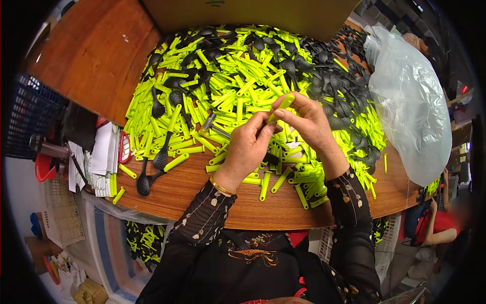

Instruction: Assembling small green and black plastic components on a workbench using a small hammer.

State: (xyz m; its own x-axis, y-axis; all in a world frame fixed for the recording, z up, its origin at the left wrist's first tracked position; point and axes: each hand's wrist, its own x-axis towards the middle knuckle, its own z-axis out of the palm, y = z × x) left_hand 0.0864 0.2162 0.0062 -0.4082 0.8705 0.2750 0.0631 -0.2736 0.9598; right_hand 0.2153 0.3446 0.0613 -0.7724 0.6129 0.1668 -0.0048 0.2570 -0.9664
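Over the near middle of the table, a lime-green plastic handle (284,105) is tilted between my two hands. My right hand (311,124) pinches it with thumb and fingers near its upper part. My left hand (247,148) is closed at its lower end, and the fingers hide what is there. Below and around both hands lie many loose lime-green handles (243,109). A hammer (207,123) lies just left of my left hand, partly covered by it. Black spoons with green handles, such as one spoon (144,185), rest at the left.
Black slotted spoon heads (344,109) are heaped at the right and back. A cardboard wall (253,17) stands behind the pile. At the right hangs a translucent plastic bag (405,101). Red-handled scissors (124,147) and papers (104,149) sit at the left edge. Another person (440,228) is at the far right.
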